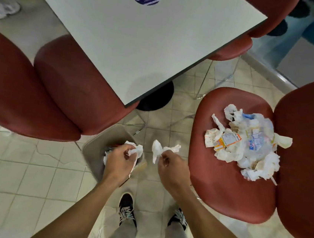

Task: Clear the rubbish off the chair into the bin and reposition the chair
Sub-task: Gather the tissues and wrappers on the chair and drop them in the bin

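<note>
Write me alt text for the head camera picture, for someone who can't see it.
Seen from above, a person's left hand holds a crumpled tissue over a beige bin on the tiled floor, while the right hand pinches another tissue beside it. A pile of rubbish lies on the red chair to the right, beside a grey table.
</note>
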A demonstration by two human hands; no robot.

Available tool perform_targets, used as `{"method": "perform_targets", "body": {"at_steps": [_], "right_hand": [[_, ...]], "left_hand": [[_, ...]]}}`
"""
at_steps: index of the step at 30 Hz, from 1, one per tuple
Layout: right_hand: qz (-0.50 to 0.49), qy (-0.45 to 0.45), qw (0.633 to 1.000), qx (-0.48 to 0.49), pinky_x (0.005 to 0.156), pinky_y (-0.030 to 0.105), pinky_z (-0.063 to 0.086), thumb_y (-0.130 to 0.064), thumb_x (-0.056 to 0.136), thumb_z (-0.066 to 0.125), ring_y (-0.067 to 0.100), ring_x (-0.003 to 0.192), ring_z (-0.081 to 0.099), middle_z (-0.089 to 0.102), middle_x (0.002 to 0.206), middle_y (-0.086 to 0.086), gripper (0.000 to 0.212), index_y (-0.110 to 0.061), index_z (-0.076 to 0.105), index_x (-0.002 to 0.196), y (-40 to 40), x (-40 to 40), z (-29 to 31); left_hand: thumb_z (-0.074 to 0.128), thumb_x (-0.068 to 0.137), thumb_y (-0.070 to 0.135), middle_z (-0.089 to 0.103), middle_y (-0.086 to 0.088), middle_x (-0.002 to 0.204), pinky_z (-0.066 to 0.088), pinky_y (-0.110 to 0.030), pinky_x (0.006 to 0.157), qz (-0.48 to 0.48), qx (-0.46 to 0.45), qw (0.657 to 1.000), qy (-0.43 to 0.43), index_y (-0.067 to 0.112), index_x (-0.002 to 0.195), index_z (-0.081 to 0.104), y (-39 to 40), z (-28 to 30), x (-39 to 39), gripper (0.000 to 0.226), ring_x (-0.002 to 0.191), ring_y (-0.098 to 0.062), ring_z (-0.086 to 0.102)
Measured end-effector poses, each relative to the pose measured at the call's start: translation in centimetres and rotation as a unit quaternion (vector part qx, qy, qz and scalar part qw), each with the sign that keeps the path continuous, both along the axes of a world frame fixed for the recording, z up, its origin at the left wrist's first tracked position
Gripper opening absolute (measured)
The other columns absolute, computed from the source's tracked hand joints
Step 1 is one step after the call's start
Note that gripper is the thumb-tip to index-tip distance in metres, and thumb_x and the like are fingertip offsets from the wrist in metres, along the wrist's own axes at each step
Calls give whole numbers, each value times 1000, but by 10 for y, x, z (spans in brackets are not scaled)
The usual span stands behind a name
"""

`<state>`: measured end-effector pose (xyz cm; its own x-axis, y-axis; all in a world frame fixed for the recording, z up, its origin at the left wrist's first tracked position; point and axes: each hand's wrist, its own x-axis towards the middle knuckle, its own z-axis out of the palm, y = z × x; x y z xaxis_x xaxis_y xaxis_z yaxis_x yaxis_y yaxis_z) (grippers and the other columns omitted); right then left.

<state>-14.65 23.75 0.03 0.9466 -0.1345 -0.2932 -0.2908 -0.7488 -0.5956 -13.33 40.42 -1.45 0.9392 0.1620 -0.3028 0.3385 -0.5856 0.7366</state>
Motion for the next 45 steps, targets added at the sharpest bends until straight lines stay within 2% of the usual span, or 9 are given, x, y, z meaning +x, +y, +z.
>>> {"method": "perform_targets", "body": {"at_steps": [6,14,18,24,27,31,36,38,45], "right_hand": [[80,21,997,-4,68,34,49,-28,91,51,24,80,62,68,88,1,15,-22,64,95,68,12,-5],[102,85,991,-6,72,29,44,-24,91,49,26,97,60,65,107,4,22,-21,66,104,123,23,-28],[115,117,986,20,86,33,47,-27,91,53,28,109,58,61,123,4,40,-30,51,131,124,23,-38],[109,123,985,42,84,43,54,-30,87,59,26,103,61,63,116,3,51,-39,37,132,101,19,-44],[87,122,988,47,89,45,52,-28,88,61,25,106,58,60,116,5,56,-37,34,136,73,22,-44],[49,122,991,39,92,41,50,-25,90,60,25,108,56,54,120,6,61,-28,30,144,17,25,-44],[-19,107,994,29,92,36,45,-24,86,61,28,106,57,58,115,9,59,-28,37,139,-70,30,-44],[-55,99,993,30,89,35,45,-24,85,60,28,105,57,59,113,8,54,-29,40,135,-105,30,-43],[-161,102,981,34,86,40,49,-24,83,63,27,99,60,61,108,10,54,-27,45,134,-238,22,-50]], "left_hand": [[62,87,18,66,6,78,45,-22,67,63,11,998,26,21,92,70,69,-10,-11,10,72,-11,62],[68,82,14,68,0,85,35,-1,59,84,4,995,57,19,107,69,107,-37,-16,25,75,-12,61],[70,82,17,67,-2,93,36,-5,57,90,-7,992,86,24,123,62,107,-46,-17,42,79,-11,62],[73,82,23,68,-2,112,44,-10,70,69,-3,992,102,28,127,59,100,-50,-15,48,88,-9,62],[72,82,25,68,-2,110,44,-17,80,47,-9,992,118,32,128,57,83,-46,-5,49,94,-9,62],[71,83,24,70,-3,94,37,2,68,8,-15,994,103,28,122,62,39,-41,12,41,74,7,57],[75,78,23,70,-9,79,54,-33,85,-65,-35,992,105,31,124,60,-35,-50,30,49,78,-15,65],[75,79,25,68,-6,72,53,-35,88,-99,-38,988,115,33,126,58,-68,-55,36,50,79,-13,65],[74,80,23,61,-2,113,52,-24,75,-174,-45,979,100,33,123,60,-200,-62,45,46,89,-15,63]]}}
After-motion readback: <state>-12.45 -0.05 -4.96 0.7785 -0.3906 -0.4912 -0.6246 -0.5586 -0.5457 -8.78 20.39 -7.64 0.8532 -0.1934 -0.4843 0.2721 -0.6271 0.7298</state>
